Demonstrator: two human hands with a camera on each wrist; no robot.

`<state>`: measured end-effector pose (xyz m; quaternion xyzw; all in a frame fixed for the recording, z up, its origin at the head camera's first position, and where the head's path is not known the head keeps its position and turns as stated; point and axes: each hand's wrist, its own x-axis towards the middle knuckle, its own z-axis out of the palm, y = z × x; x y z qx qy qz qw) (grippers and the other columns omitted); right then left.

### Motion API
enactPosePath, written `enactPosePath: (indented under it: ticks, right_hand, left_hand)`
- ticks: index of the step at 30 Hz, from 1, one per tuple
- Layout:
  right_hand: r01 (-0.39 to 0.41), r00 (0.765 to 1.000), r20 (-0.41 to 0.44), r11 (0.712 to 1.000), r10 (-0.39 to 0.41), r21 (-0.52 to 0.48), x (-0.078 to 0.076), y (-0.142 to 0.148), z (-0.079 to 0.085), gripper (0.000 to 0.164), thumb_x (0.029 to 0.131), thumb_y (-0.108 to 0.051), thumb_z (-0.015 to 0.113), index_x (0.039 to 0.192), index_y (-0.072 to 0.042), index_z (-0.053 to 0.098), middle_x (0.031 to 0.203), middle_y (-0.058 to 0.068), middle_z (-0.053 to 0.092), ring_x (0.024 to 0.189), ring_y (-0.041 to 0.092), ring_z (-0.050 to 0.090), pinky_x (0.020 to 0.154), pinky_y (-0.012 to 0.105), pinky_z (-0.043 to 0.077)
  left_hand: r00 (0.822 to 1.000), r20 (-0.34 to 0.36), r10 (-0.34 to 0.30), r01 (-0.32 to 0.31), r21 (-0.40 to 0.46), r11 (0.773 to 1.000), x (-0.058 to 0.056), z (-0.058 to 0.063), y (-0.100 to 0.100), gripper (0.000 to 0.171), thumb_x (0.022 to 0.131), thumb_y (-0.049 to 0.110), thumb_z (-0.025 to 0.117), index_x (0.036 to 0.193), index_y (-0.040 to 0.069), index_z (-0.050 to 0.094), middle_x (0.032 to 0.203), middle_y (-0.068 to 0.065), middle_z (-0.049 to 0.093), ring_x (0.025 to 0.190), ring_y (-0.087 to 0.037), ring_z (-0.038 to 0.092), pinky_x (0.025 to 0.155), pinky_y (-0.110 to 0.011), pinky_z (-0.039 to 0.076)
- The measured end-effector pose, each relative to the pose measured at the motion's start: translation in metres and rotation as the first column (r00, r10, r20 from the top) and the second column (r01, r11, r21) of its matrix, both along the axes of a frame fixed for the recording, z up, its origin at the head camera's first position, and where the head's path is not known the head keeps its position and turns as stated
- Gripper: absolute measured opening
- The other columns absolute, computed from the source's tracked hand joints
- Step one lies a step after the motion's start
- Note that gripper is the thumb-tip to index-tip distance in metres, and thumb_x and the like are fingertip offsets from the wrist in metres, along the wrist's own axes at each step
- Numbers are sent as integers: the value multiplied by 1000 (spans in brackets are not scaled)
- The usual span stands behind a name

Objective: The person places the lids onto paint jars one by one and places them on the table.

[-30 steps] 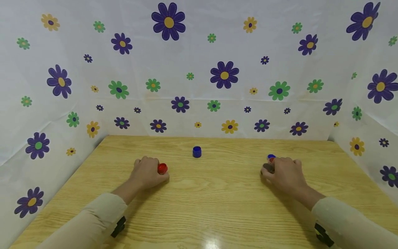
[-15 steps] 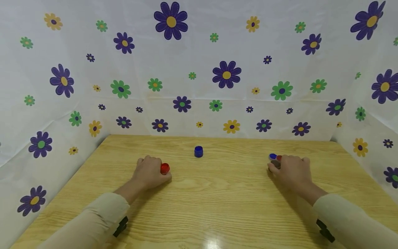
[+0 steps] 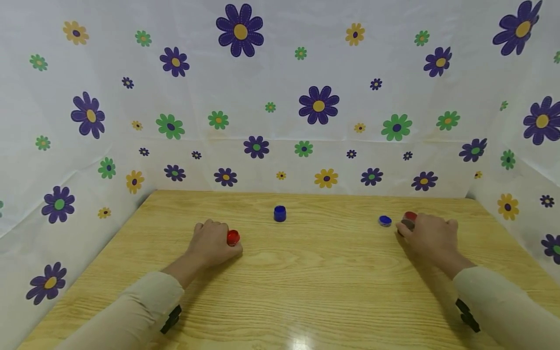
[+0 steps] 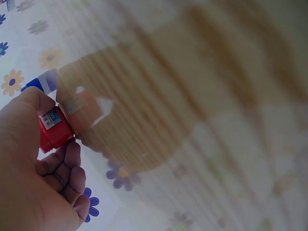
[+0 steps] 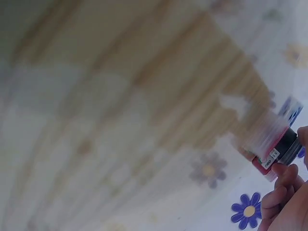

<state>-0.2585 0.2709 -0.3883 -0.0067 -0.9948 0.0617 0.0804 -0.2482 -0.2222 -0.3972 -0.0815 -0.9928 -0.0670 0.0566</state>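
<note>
In the head view my left hand (image 3: 212,245) holds a small open red paint jar (image 3: 233,237) at table level. Its white-and-blue label shows in the left wrist view. On the right, my right hand (image 3: 434,238) grips a dark, round, lid-like piece (image 3: 407,225), with a red round piece (image 3: 410,216) right against it. A labelled red part (image 5: 262,165) and a dark ribbed part (image 5: 290,144) show at the fingertips in the right wrist view; I cannot tell whether they form one item. Just left of this hand lies a blue lid (image 3: 385,221).
An open blue paint jar (image 3: 280,214) stands toward the back of the wooden table (image 3: 297,282), between the hands. White flower-print cloth (image 3: 271,73) walls in the back and both sides.
My right hand has slid to the right with the dark and red pieces, leaving the blue lid apart on the table. The left hand stays at its place with the red jar.
</note>
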Motion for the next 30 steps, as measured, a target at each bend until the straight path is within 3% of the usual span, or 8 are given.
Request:
enactPosePath:
  ticks: [11,19,25,30]
  right_hand:
    - [74,995,79,992,-66,-101,-6,26,2,60,97,-54,49,56,-10,51,52,3,49,56,22,47,79,59,30]
    - [46,972,234,989,-13,-139,4,33,1,61,89,-66,50,66,-10,53,62,4,51,63,24,50,82,69,27]
    - [63,954,299,985,-13,-159,9,33,1,59,87,-62,52,87,-4,56,76,8,58,74,27,54,79,63,29]
    - [57,953,302,984,-4,-169,12,35,-1,62,90,-61,48,101,0,54,87,12,62,82,30,56,76,59,31]
  left_hand:
    - [1000,-7,-6,6,6,1000,2,3,1,30,77,37,65,70,10,56,68,-2,54,75,-23,47,74,-42,33]
    - [1000,-14,-9,10,12,1000,2,1,3,29,76,37,64,68,11,54,66,-2,53,73,-23,47,73,-41,33]
    - [1000,-16,-12,13,18,1000,2,3,4,29,77,36,64,68,11,54,65,-2,53,73,-23,47,72,-41,32]
    - [1000,-7,-3,3,27,1000,2,3,4,28,77,36,64,67,11,55,65,-2,53,72,-23,47,71,-40,32]
